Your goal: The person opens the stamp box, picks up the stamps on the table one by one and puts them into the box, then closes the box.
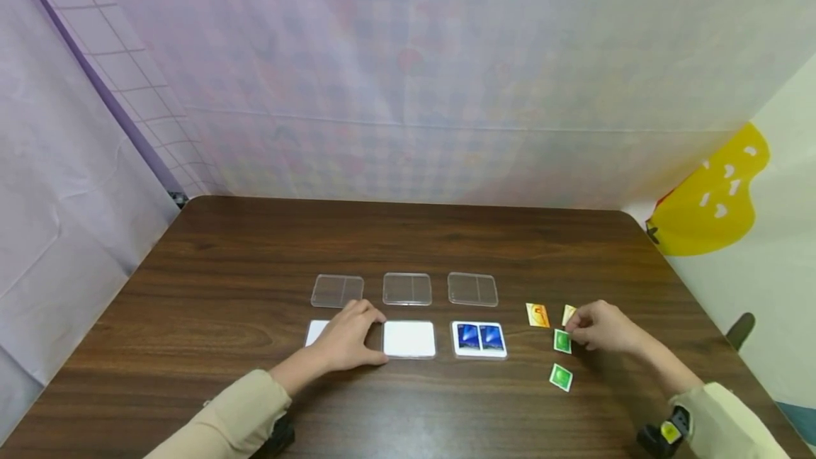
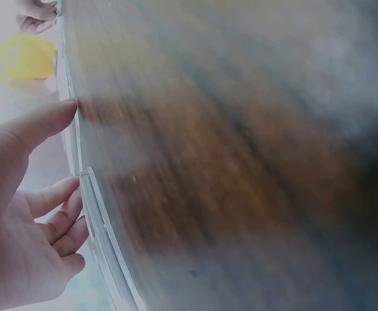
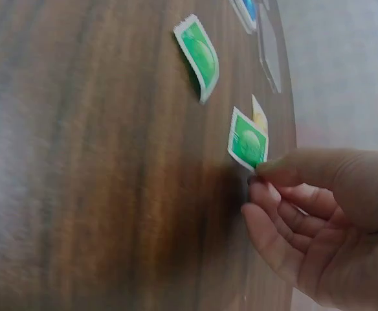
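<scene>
So the right hand point(image 1: 599, 326) has the upper green stamp point(image 3: 246, 139) pinched by its near corner, on the right side of the wooden table point(image 1: 210, 317). A second green stamp point(image 1: 561, 377) lies just nearer the person, and an orange stamp point(image 1: 537, 315) sits up and left. Left hand point(image 1: 349, 337) isn't gripping anything, fingers spread by the middle white case point(image 1: 409, 340) (two blue stamps point(image 1: 468, 336) fill the right-hand case point(image 1: 479, 355)).

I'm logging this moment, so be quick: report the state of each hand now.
Left hand: open, at the left edge of the middle white case.
Right hand: closed, pinching a green stamp near one corner.
</scene>
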{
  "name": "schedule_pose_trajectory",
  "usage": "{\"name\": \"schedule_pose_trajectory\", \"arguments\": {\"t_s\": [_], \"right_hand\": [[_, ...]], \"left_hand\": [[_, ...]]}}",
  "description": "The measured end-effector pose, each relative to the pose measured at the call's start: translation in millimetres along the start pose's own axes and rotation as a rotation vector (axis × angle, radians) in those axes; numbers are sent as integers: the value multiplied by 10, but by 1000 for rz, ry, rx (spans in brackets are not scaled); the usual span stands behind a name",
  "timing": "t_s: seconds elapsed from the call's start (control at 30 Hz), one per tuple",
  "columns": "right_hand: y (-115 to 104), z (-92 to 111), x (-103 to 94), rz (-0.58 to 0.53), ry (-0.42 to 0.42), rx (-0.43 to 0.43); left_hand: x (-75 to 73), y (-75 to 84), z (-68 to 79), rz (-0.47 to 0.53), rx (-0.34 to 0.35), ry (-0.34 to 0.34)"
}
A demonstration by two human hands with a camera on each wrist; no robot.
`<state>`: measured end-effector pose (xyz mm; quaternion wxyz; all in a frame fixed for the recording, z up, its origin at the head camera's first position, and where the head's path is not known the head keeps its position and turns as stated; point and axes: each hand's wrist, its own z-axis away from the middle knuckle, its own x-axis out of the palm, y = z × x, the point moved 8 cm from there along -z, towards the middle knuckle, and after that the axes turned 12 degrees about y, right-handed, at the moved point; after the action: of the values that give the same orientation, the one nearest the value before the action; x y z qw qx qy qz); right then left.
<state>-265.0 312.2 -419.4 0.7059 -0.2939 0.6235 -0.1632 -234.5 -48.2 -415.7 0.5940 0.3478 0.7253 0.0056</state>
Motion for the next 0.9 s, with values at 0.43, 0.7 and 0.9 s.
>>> {"name": "schedule_pose_trajectory", "arguments": {"t_s": [0.43, 0.7, 0.9], "right_hand": [[-119, -81, -50, -173, -200, -62], [-241, -111, -100, -214, -210, -66], [-323, -157, -122, -167, -203, -58]], "left_hand": [[-3, -1, -2, 0, 1, -2], [-7, 1, 0, 6, -2, -1], [-5, -5, -1, 9, -7, -2]]}}
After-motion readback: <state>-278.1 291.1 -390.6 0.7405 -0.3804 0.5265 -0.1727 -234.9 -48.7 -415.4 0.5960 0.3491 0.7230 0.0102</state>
